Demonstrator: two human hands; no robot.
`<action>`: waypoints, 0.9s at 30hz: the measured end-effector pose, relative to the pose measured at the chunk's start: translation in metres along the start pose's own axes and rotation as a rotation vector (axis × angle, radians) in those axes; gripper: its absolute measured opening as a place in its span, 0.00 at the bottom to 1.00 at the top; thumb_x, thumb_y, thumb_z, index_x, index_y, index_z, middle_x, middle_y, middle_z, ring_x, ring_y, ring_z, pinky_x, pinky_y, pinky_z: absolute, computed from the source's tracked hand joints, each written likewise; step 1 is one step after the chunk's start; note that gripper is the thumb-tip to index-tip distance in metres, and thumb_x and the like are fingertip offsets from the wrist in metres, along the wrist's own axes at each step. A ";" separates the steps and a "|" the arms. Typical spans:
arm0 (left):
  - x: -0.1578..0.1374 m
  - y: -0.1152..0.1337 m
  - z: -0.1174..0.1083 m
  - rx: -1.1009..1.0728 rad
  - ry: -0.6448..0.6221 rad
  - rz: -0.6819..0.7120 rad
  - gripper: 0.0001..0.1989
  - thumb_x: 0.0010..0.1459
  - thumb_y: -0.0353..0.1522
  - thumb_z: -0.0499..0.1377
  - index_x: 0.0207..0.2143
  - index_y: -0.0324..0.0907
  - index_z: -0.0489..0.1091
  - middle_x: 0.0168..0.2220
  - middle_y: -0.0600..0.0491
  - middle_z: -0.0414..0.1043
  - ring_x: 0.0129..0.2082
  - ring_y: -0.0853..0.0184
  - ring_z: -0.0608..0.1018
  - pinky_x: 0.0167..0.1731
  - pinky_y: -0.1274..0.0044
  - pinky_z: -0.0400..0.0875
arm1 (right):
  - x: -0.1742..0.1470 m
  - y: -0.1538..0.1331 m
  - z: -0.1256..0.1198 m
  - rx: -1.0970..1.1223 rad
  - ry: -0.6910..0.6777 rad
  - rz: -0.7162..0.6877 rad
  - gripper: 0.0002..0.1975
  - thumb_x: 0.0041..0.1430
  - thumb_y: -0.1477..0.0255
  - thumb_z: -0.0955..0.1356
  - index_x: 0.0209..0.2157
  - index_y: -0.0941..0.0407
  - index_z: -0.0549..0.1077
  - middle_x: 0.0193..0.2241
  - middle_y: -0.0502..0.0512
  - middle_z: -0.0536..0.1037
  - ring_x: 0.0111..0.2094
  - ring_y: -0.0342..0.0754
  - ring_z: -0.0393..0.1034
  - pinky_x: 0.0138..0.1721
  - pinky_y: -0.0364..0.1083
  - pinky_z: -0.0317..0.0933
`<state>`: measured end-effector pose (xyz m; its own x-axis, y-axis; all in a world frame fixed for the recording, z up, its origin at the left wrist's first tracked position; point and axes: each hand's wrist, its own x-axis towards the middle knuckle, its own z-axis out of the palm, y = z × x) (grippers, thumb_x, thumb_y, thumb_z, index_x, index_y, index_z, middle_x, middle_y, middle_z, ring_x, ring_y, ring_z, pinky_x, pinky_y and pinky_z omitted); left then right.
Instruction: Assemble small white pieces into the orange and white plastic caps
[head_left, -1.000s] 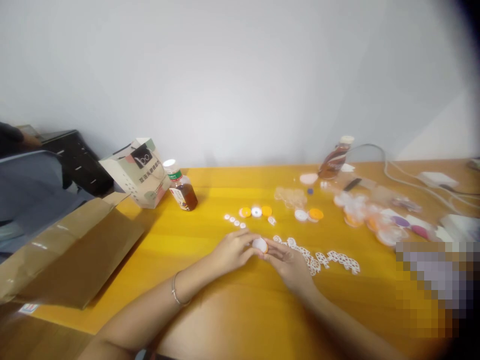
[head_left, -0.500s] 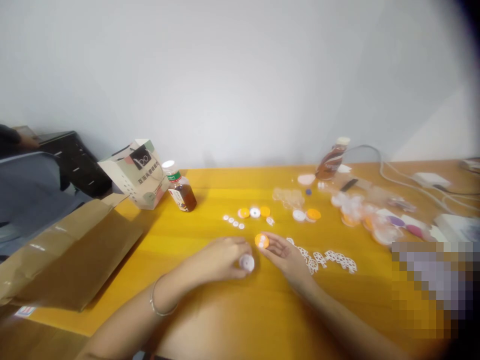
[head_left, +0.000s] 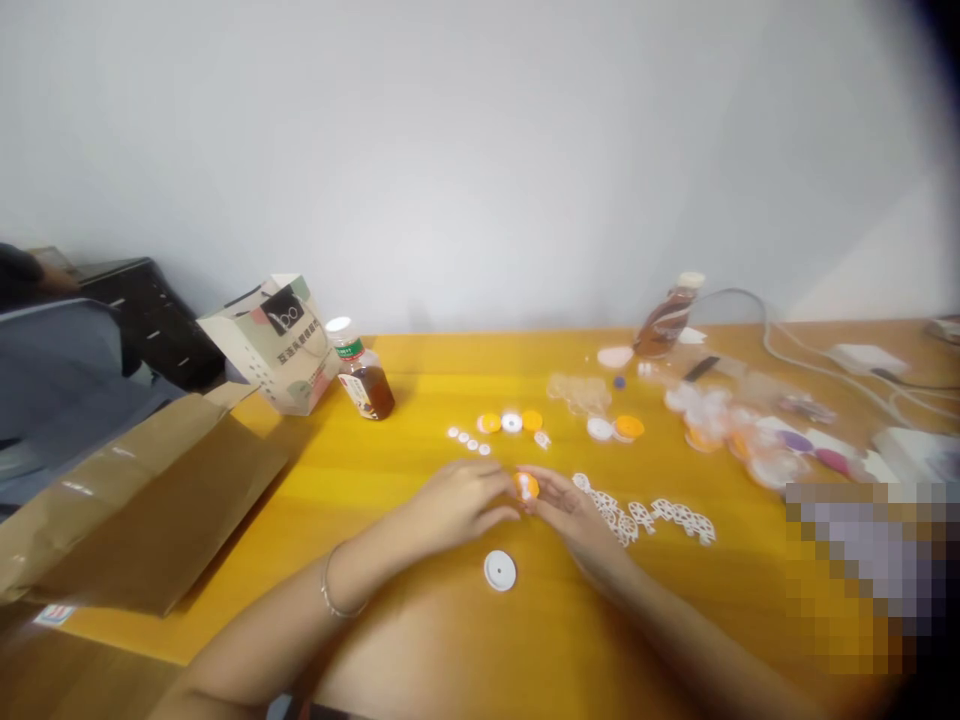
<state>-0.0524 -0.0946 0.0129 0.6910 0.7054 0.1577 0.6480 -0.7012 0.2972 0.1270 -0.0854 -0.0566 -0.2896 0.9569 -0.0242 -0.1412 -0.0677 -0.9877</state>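
Between my two hands is an orange disc (head_left: 529,487) with white parts on its face. My right hand (head_left: 568,505) holds it from the right, thumb below and fingers behind. My left hand (head_left: 469,500) meets the disc's left side, with fingers and thumb closed on its edge. Nearer to me, a white disc with a small centre hole (head_left: 499,571) lies flat on the table. Just right of my right hand is a spread of white openwork wheel pieces (head_left: 637,516). Beyond my left hand lie several small white round pieces (head_left: 469,441) in a slanting row.
Orange and white discs (head_left: 511,423) lie farther back on the wooden table (head_left: 420,620). Clear round pieces (head_left: 579,393) are behind them. Drink bottles (head_left: 367,385) stand left and right. A paper bag (head_left: 300,350), brown packaging (head_left: 172,510), plastic-wrapped parts (head_left: 739,430) and cables (head_left: 810,355) surround the area.
My left hand has let go of the white disc, which now lies on the table. It has moved up and right to the orange disc in my right hand.
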 end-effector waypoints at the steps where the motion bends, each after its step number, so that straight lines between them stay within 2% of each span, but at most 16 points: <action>1: 0.003 -0.004 0.001 -0.007 0.056 0.005 0.10 0.58 0.35 0.48 0.37 0.40 0.66 0.34 0.52 0.68 0.35 0.69 0.70 0.36 0.78 0.64 | 0.000 0.000 0.000 0.001 -0.008 0.009 0.17 0.45 0.67 0.69 0.40 0.53 0.70 0.35 0.53 0.75 0.36 0.47 0.69 0.40 0.48 0.63; 3: 0.008 -0.012 0.008 -0.016 0.126 0.035 0.10 0.59 0.32 0.47 0.37 0.40 0.67 0.35 0.51 0.68 0.36 0.69 0.70 0.38 0.78 0.64 | 0.000 0.000 0.001 -0.012 -0.031 0.032 0.16 0.46 0.66 0.69 0.39 0.54 0.69 0.33 0.52 0.75 0.33 0.46 0.68 0.38 0.48 0.63; 5: 0.010 -0.018 0.015 -0.024 0.146 0.077 0.10 0.59 0.30 0.47 0.38 0.41 0.67 0.36 0.51 0.68 0.36 0.70 0.70 0.38 0.78 0.64 | 0.001 0.001 0.001 -0.037 -0.074 0.052 0.17 0.45 0.65 0.69 0.39 0.55 0.69 0.29 0.52 0.74 0.30 0.45 0.68 0.36 0.47 0.63; 9: 0.010 -0.024 0.022 0.009 0.073 0.148 0.11 0.60 0.30 0.46 0.37 0.42 0.68 0.36 0.52 0.67 0.34 0.73 0.70 0.34 0.82 0.65 | -0.002 0.001 0.003 -0.107 -0.113 0.043 0.21 0.44 0.61 0.69 0.39 0.55 0.66 0.25 0.50 0.72 0.28 0.45 0.69 0.35 0.47 0.63; 13: 0.006 -0.025 0.022 0.191 -0.008 0.287 0.10 0.59 0.29 0.46 0.35 0.40 0.67 0.32 0.52 0.68 0.32 0.72 0.71 0.32 0.81 0.66 | -0.009 -0.003 0.008 -0.181 -0.108 -0.005 0.21 0.47 0.60 0.67 0.40 0.54 0.59 0.22 0.47 0.69 0.27 0.45 0.68 0.33 0.47 0.62; 17: 0.003 -0.029 0.021 0.381 0.009 0.412 0.11 0.59 0.26 0.45 0.36 0.36 0.66 0.31 0.50 0.68 0.30 0.71 0.72 0.29 0.79 0.67 | -0.008 -0.001 0.006 -0.170 -0.164 -0.022 0.19 0.48 0.63 0.67 0.38 0.54 0.57 0.22 0.46 0.68 0.26 0.44 0.67 0.31 0.46 0.61; 21: 0.001 -0.035 0.017 0.336 0.049 0.460 0.12 0.60 0.26 0.44 0.39 0.38 0.65 0.31 0.50 0.69 0.30 0.73 0.72 0.29 0.82 0.68 | -0.003 0.004 0.000 -0.102 -0.213 0.029 0.19 0.48 0.64 0.68 0.38 0.53 0.57 0.23 0.46 0.69 0.26 0.44 0.68 0.31 0.45 0.61; 27: 0.001 -0.036 0.012 0.226 0.067 0.469 0.12 0.60 0.27 0.44 0.38 0.39 0.66 0.34 0.50 0.70 0.32 0.74 0.73 0.32 0.83 0.69 | -0.003 0.001 -0.001 -0.024 -0.228 0.089 0.19 0.46 0.64 0.69 0.37 0.53 0.58 0.24 0.46 0.70 0.25 0.43 0.67 0.29 0.44 0.59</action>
<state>-0.0715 -0.0701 -0.0090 0.9064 0.3101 0.2867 0.3319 -0.9428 -0.0296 0.1286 -0.0876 -0.0572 -0.5060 0.8589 -0.0788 -0.0836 -0.1398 -0.9866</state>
